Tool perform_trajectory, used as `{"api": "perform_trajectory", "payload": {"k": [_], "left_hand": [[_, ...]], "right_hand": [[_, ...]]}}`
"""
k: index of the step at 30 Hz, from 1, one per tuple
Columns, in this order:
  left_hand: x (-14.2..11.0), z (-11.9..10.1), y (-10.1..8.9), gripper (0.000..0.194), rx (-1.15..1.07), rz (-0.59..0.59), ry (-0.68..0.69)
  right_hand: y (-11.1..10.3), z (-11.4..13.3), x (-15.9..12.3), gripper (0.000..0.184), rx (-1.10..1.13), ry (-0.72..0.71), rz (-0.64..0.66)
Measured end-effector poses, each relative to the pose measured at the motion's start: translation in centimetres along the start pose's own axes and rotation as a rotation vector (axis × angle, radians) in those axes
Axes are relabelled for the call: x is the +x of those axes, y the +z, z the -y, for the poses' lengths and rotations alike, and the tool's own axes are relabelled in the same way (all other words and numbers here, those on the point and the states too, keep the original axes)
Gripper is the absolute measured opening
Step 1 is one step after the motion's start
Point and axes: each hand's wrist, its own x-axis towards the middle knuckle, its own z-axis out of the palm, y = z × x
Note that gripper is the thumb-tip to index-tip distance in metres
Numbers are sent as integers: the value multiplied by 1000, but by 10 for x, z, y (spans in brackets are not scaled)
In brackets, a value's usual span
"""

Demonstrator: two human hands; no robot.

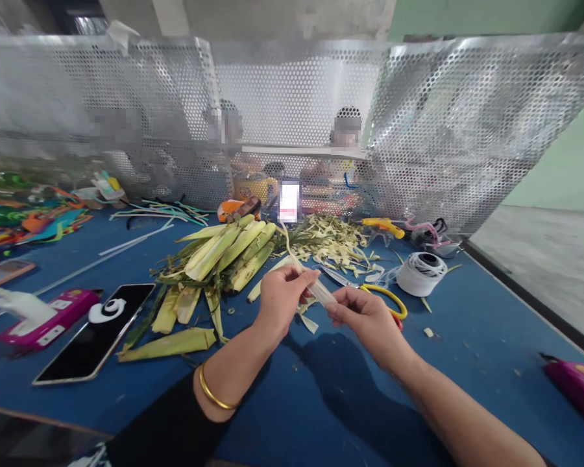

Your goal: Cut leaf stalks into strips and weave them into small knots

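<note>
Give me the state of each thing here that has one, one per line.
Left hand: pinching pale strip
Right hand: pinching pale strip
Scissors: lying flat, partly hidden
Flat phone: screen dark
Upright phone: screen lit
Thread spool: wound with white thread
Husks: piled
Husk shreds: heaped loosely

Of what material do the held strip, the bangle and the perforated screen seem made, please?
Held strip: perhaps husk, matte; it looks thin and pale.
Bangle: probably polished metal; gold-coloured shine.
Perforated screen: likely sheet metal, glossy; silvery reflections.

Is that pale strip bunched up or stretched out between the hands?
Stretched out: the pale strip runs straight from the left hand to the right hand, with no bunching visible between them.
</note>
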Motion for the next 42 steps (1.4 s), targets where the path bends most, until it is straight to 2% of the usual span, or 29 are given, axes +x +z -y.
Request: {"api": "perform_trajectory", "payload": {"k": [5, 9, 11, 13, 15, 17, 18, 19, 20, 21, 23, 24, 26, 28, 30, 35, 39, 42], "left_hand": [[9, -3, -6, 27, -18, -38, 22], [23, -4, -15, 30, -112, -51, 25], [31, -4, -21, 32, -147, -95, 10], [38, -5, -25, 33, -188, -159, -6], [38, -4, -25, 34, -224, -222, -4], [30, -3, -21, 37, -165, -253, 18], [23, -2, -18, 39, -66, -231, 60], [15, -2, -15, 38, 62, -226, 158], [6, -1, -12, 34, 207, -229, 320], [-1, -1, -9, 30, 361, -185, 510], [-11, -1, -6, 23, 617, 1, 849], [-13, -2, -6, 24, 703, 92, 967], [-11, -4, -8, 29, 837, 228, 1062], [-5, -6, -10, 28, 933, 297, 994], [1, -7, -12, 25, 944, 336, 871], [1, -7, -12, 19, 752, 330, 616], [-2, -8, -9, 19, 603, 383, 396], [-1, -9, -8, 19, 571, 367, 304]], "right_hand": [[-9, 12, -1, 24, 97, 45, 6], [-14, 18, -3, 26, 212, 63, 62], [-15, 18, -3, 27, 285, 68, 80], [-16, 17, -1, 29, 352, 68, 34], [-17, 15, 1, 30, 379, 52, -76], [-18, 12, 5, 31, 360, 23, -208], [-19, 10, 6, 32, 334, 11, -266], [-19, 8, 8, 32, 296, 1, -305], [-20, 6, 9, 32, 244, -9, -321], [-20, 4, 9, 32, 173, -22, -311], [-19, 0, 9, 30, -32, -74, -233], [-18, -1, 8, 29, -149, -123, -185], [-16, -1, 6, 26, -354, -239, -113], [-16, 1, 3, 23, -474, -330, -106], [-17, 3, 3, 21, -492, -337, -125], [-21, 2, 5, 21, -331, -206, -118], [-19, -3, 8, 24, -316, -210, -157], [-24, -6, 14, 26, -359, -213, -200]]}}
